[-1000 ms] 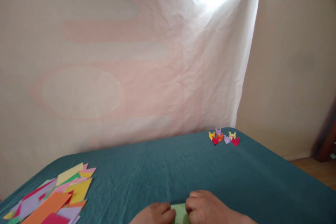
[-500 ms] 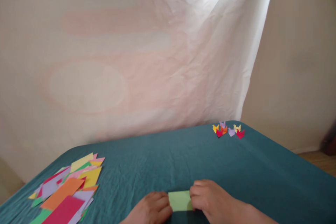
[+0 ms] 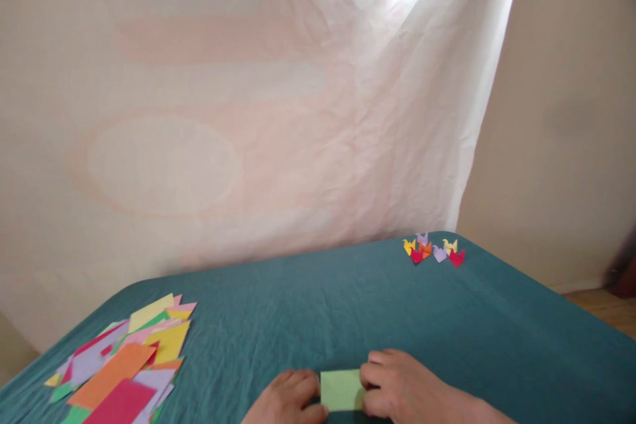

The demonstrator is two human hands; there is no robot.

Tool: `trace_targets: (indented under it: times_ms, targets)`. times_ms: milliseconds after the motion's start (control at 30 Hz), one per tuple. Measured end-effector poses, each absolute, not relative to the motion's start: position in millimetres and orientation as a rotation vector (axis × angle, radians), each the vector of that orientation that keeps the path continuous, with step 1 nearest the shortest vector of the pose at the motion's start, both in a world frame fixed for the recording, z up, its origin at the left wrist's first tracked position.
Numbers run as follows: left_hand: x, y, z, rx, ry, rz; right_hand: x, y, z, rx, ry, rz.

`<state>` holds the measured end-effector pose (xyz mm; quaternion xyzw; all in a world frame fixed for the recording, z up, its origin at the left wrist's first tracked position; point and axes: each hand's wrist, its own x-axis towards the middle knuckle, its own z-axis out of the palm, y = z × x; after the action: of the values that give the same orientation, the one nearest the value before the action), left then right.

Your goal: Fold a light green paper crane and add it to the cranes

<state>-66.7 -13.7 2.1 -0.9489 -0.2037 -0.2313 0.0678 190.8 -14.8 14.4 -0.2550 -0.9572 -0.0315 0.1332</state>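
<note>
Green paper [image 3: 342, 389] lies flat on the teal surface [image 3: 298, 305], between the two hands. The left hand [image 3: 288, 401] sits just left of the paper, fingers curled, with its fingertips touching the paper's left edge. The right hand [image 3: 405, 392] sits just right of it, fingertips resting on the right edge. Whether either hand pinches the paper cannot be told. Loose coloured sheets [image 3: 124, 361] lie well left of the paper. Small folded pieces [image 3: 433, 250] stand well beyond it, to the right.
</note>
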Motion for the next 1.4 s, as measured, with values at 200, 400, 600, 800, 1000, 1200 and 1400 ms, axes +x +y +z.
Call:
trace_targets:
  times_ms: [200,400,600,800,1000,1200,1400]
  targets:
    - [-69.0,-15.4,7.7,-2.939,-0.645,-0.635,195.7,-16.7,20.1,-0.775,-2.797,0.040]
    - [-76.6,-18.0,10.4,-3.084,-0.726,-0.689,200.8,-14.6,12.3,-0.844,-2.621,0.323]
    - [-86.2,-21.0,9.7,-2.943,-1.045,-0.801,195.9,-13.6,12.6,-1.131,-2.149,0.552]
    - [-72.1,-13.8,-4.3,-2.891,-0.992,-0.645,185.3,-19.5,6.9,-1.217,-2.173,0.551]
    - [-60.8,-12.5,2.2,-2.899,-1.165,-0.783,180.6,-14.7,2.2,-1.251,-1.984,0.680]
    - [-13.9,-7.7,27.7,-2.920,-2.426,-1.688,184.2,-11.3,14.9,-1.199,-1.767,0.325]
    - [15.8,3.7,28.0,-2.811,-2.598,-2.552,178.4,-13.1,14.4,-0.930,-2.009,0.125]
